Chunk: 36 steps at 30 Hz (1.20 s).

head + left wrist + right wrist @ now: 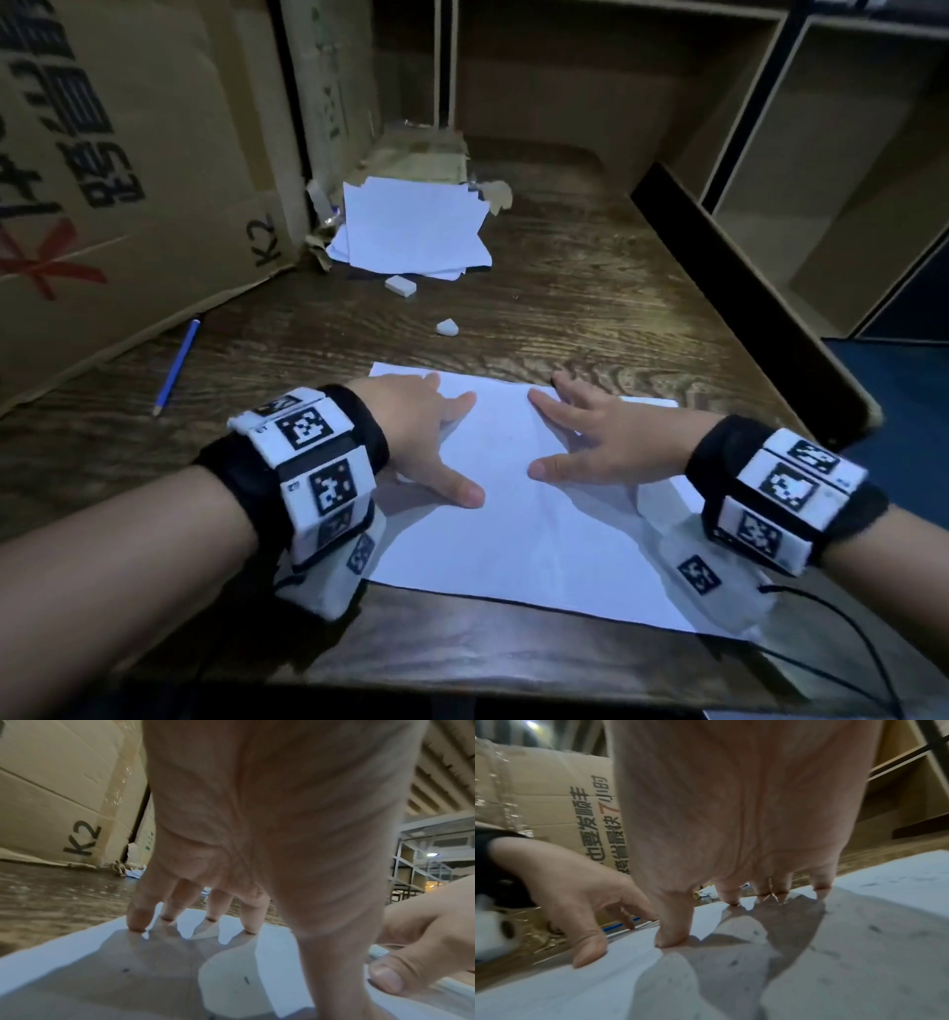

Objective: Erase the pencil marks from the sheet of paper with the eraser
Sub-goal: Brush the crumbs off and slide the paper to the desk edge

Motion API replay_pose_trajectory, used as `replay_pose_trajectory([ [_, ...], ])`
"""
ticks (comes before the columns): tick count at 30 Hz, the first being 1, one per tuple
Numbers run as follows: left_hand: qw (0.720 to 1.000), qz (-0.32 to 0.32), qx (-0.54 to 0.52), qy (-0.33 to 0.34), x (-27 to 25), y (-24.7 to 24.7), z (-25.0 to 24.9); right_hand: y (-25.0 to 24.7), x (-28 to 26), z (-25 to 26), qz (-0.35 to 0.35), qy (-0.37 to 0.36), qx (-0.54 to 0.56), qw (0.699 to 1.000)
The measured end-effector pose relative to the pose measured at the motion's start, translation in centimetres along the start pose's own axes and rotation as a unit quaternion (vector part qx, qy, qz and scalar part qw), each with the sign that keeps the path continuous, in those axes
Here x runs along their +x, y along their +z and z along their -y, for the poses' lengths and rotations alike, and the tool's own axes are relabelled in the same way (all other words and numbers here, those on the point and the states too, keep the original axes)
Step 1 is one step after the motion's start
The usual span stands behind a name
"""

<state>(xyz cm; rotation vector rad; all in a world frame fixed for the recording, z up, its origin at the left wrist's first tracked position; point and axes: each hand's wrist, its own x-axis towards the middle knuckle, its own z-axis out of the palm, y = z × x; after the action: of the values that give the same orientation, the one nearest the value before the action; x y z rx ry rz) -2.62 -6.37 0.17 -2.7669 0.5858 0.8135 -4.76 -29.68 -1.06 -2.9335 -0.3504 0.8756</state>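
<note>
A white sheet of paper (518, 519) lies flat on the dark wooden table (590, 288) in front of me. My left hand (426, 437) rests on its left part with fingers spread and straight, fingertips (137, 925) touching the paper (77, 953). My right hand (590, 442) rests the same way on the right part, fingertips (670, 941) on the sheet (872, 923). Faint grey pencil marks (873, 928) show in the right wrist view. Two white erasers lie beyond the sheet: a rectangular eraser (400, 285) and a smaller chunk (447, 327). Neither hand holds anything.
A blue pencil (177, 366) lies at the left near a large cardboard box (128, 169). A loose stack of white sheets (411, 228) sits at the back by a torn carton. Wooden shelving (832, 169) stands to the right. A black cable (847, 632) runs from my right wrist.
</note>
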Motion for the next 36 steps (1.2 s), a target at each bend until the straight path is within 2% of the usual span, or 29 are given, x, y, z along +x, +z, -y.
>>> replay_pose_trajectory([
  [3, 1.0, -0.017, -0.008, 0.001, 0.3, 0.6, -0.2, -0.1, 0.0, 0.2, 0.009, -0.008, -0.006, 1.0],
  [9, 0.988, -0.01, -0.149, -0.042, -0.5, 2.0, -3.2, 0.6, -0.3, -1.2, 0.006, -0.048, 0.035, 0.998],
  [12, 0.977, 0.007, -0.209, -0.045, -0.7, 2.0, -5.1, 1.8, -2.0, -2.6, -0.008, -0.024, 0.081, 0.996],
  [18, 0.972, 0.044, -0.228, -0.046, -0.5, 0.8, -10.1, 3.4, -6.8, -7.2, -0.014, 0.054, 0.143, 0.988],
  [21, 0.971, 0.036, -0.231, -0.051, -0.5, 0.3, -13.6, 3.6, -9.1, -9.3, -0.032, 0.119, 0.189, 0.974],
  [23, 0.97, 0.036, -0.235, -0.044, -0.5, 0.1, -16.1, 3.6, -10.2, -9.3, -0.089, 0.142, 0.213, 0.963],
  [25, 0.972, 0.032, -0.231, -0.041, -0.3, -0.1, -18.3, 3.9, -10.3, -8.4, -0.152, 0.116, 0.252, 0.949],
  [27, 0.973, 0.025, -0.22, -0.058, -0.2, -0.3, -19.8, 4.8, -9.7, -7.0, -0.164, 0.079, 0.275, 0.944],
  [29, 0.979, 0.026, -0.191, -0.065, -0.1, -0.9, -20.2, 6.4, -9.0, -6.3, -0.149, 0.066, 0.251, 0.954],
  [32, 0.99, 0.053, -0.127, -0.031, -0.1, -2.1, -18.5, 8.0, -9.3, -7.4, -0.171, 0.07, 0.21, 0.96],
  [34, 0.994, 0.067, -0.09, -0.01, -0.1, -2.9, -16.9, 8.9, -10.3, -8.9, -0.18, 0.104, 0.195, 0.959],
  [36, 0.996, 0.061, -0.059, -0.002, -0.1, -3.6, -15.9, 9.7, -11.5, -10.3, -0.185, 0.18, 0.208, 0.943],
])
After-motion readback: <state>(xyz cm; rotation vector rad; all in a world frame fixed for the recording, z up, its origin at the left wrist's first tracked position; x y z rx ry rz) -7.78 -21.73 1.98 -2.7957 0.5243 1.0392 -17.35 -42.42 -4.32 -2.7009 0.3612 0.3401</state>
